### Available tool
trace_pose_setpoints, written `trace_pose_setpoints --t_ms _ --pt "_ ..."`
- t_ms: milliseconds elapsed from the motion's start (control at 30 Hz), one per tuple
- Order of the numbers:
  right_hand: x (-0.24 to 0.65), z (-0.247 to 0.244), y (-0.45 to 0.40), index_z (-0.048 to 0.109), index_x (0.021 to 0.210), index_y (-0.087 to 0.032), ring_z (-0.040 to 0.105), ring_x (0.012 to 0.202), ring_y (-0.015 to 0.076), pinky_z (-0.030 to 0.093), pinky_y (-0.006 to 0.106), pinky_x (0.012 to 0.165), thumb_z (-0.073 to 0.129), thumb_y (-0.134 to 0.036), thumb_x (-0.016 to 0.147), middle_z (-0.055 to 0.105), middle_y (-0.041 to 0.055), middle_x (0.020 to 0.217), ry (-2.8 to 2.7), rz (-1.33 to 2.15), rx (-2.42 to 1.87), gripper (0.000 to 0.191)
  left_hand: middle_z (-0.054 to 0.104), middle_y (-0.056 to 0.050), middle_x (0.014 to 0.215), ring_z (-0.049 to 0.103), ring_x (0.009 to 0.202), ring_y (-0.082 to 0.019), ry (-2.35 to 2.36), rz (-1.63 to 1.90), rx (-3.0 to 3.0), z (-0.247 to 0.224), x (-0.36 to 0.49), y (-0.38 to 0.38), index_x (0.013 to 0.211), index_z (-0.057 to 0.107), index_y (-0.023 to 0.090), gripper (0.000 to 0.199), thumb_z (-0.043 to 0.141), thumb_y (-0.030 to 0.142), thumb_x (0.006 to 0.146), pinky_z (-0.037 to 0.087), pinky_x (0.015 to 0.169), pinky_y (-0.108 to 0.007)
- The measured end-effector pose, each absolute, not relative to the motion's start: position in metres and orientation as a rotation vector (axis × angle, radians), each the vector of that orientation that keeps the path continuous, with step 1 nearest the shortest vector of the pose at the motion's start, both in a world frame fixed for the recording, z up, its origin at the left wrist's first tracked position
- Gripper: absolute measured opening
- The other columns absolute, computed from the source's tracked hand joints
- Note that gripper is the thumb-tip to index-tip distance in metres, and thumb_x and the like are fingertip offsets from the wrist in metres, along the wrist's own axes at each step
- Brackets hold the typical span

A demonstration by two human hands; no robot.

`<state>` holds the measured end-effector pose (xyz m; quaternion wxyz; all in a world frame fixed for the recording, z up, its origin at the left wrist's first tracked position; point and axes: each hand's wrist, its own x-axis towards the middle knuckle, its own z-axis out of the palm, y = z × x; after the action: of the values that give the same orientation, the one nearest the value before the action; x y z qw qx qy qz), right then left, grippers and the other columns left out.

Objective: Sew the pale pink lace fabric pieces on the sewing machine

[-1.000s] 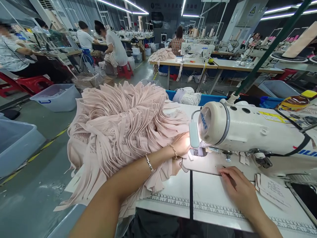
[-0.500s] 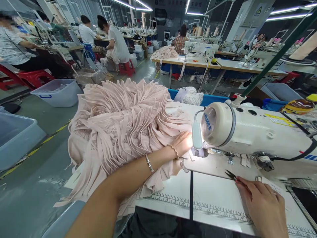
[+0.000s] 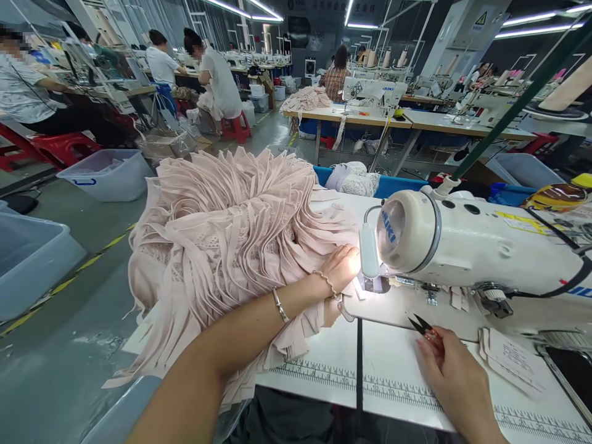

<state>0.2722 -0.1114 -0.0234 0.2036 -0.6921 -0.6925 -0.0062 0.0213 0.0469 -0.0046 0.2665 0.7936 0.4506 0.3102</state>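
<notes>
My left hand (image 3: 341, 268) rests at the right edge of a large heap of pale pink fabric pieces (image 3: 231, 228), just left of the sewing machine's needle area. Lamp glare and the small white lamp (image 3: 369, 250) hide its fingertips, so its grip is unclear. In my right hand (image 3: 456, 373) is a pair of thread snips (image 3: 422, 325), held between thumb and fingers, dark blades pointing up and left. The snips are over the table in front of the white sewing machine (image 3: 476, 240).
Small paper slips with writing (image 3: 511, 357) lie right of my right hand. A printed ruler (image 3: 402, 394) runs along the table's front edge. Plastic tubs (image 3: 108, 179) stand on the floor at left. Several people sit at other machines behind.
My right hand has moved left with the snips, and the paper slips are now more exposed. My left hand stays in the same place.
</notes>
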Motion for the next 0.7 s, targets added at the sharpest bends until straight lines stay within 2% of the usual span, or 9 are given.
trace_pose_setpoints --t_ms 100,200,267,400,500,600,700 --pt "0.258 -0.017 -0.115 0.054 0.103 -0.023 0.069 0.08 0.0283 0.052 0.038 0.065 0.036 -0.057 0.096 0.072 0.0083 0.089 -1.875 -0.002 -1.996 0.039 0.061 -0.009 0.122 0.06 0.109 -0.023 1.277 0.782 2.171 0.0 0.019 0.046 0.116 0.063 0.016 0.027 0.059 0.036 0.098 0.051 0.096 -0.044" --pt "0.251 -0.013 -0.118 0.055 0.104 -0.023 0.069 0.078 0.0277 0.051 0.037 0.064 0.033 -0.059 0.096 0.072 0.0079 0.09 -1.875 0.008 -1.995 0.042 0.064 -0.01 0.115 0.058 0.112 -0.025 1.341 0.746 2.189 0.008 0.016 0.043 0.103 0.065 0.014 0.017 0.051 0.022 0.098 0.045 0.103 -0.041" --pt "0.25 -0.011 -0.117 0.056 0.104 -0.024 0.07 0.076 0.0268 0.049 0.035 0.061 0.034 -0.06 0.095 0.073 0.007 0.088 -1.872 0.02 -1.996 0.043 0.064 -0.011 0.114 0.056 0.113 -0.025 1.384 0.731 2.194 0.013 0.014 0.04 0.099 0.065 0.015 0.02 0.045 0.016 0.097 0.043 0.105 -0.037" --pt "0.253 -0.005 -0.108 0.057 0.097 -0.025 0.07 0.075 0.0247 0.046 0.032 0.056 0.037 -0.06 0.093 0.074 0.0056 0.088 -1.922 0.063 -1.982 0.04 0.064 -0.009 0.111 0.059 0.106 -0.022 1.433 0.702 2.207 0.019 0.013 0.034 0.099 0.062 0.017 0.022 0.04 0.015 0.097 0.047 0.099 -0.033" --pt "0.249 0.004 -0.094 0.055 0.09 -0.026 0.069 0.069 0.0232 0.042 0.029 0.053 0.037 -0.056 0.093 0.073 0.0042 0.081 -2.037 0.16 -1.992 0.036 0.064 -0.009 0.107 0.059 0.104 -0.021 1.444 0.693 2.237 0.022 0.013 0.033 0.096 0.06 0.018 0.021 0.039 0.014 0.096 0.047 0.098 -0.032" --pt "0.234 0.015 -0.073 0.053 0.085 -0.025 0.065 0.063 0.0224 0.039 0.03 0.055 0.032 -0.051 0.095 0.07 0.0035 0.074 -2.143 0.233 -2.088 0.034 0.063 -0.01 0.107 0.058 0.104 -0.022 1.445 0.703 2.278 0.026 0.013 0.035 0.094 0.059 0.017 0.018 0.042 0.012 0.094 0.046 0.1 -0.033" --pt "0.212 0.024 -0.048 0.055 0.086 -0.024 0.064 0.067 0.0235 0.037 0.031 0.059 0.031 -0.045 0.097 0.072 0.0058 0.081 -2.206 0.227 -2.24 0.034 0.063 -0.01 0.101 0.059 0.098 -0.023 1.445 0.692 2.314 0.03 0.01 0.039 0.091 0.059 0.017 0.018 0.042 0.011 0.093 0.047 0.096 -0.035"
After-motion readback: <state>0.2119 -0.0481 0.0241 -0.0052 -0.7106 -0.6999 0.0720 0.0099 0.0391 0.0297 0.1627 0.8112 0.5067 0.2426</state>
